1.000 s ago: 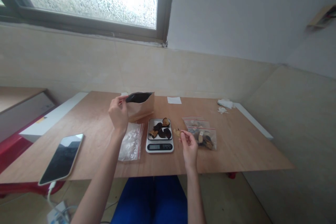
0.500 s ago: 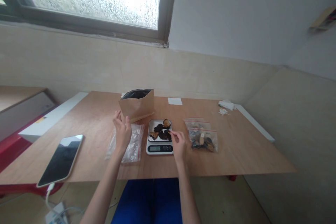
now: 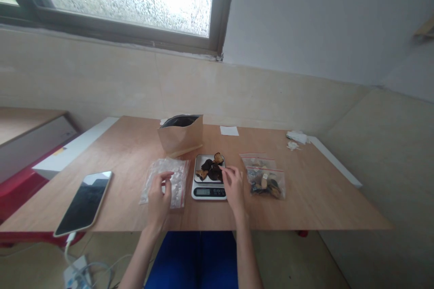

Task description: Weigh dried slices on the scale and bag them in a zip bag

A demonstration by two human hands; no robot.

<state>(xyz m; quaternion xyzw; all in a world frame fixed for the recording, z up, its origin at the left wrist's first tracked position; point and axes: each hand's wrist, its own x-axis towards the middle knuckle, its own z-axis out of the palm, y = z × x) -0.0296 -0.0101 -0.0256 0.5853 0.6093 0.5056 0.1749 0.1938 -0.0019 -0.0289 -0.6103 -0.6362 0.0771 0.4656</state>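
Observation:
A small white digital kitchen scale point(image 3: 209, 193) stands near the front of the table. On its tray lie several dark, curled pieces that look like dried mushroom point(image 3: 206, 165), some with tan faces. My right hand point(image 3: 234, 188) is at the tray's right edge, thumb and forefinger pinched at a dark piece there. Over the clear zip bags point(image 3: 178, 185) left of the scale hovers my left hand point(image 3: 159, 198), empty, thumb apart from its curved fingers. Behind them a brown paper pouch point(image 3: 183, 139) stands with its mouth open.
Right of the scale lie red-striped zip bags point(image 3: 267, 185) holding dark and tan pieces. A phone point(image 3: 84, 203) with a white cable lies at the left front edge. A white paper point(image 3: 229, 131) and crumpled white scraps point(image 3: 297, 137) are along the back.
My left hand has come down and slightly right, nearer the clear bags. My right hand stays by the tray's right edge. The whole view has shifted a little.

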